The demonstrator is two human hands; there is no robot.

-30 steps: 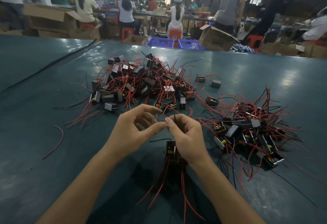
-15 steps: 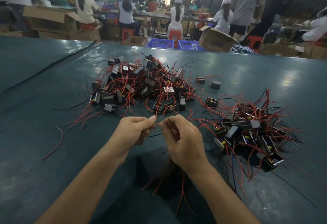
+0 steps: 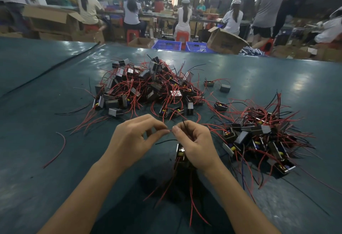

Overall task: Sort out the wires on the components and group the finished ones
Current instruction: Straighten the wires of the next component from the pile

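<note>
My right hand grips a small black component whose red wires hang down toward me; a black wire sticks up between its fingers. My left hand pinches a thin wire end right where its fingertips meet my right hand's. Behind my hands lies a big tangled pile of components with red and black wires. A second pile sits to the right of my right hand.
Everything lies on a dark green table. A loose red wire lies at the left. Single components sit between the piles. Beyond the far edge are cardboard boxes, blue crates and seated workers.
The component has dropped back into view below my right hand. My left fingers have loosened and spread a little while still pinching the wire end.
</note>
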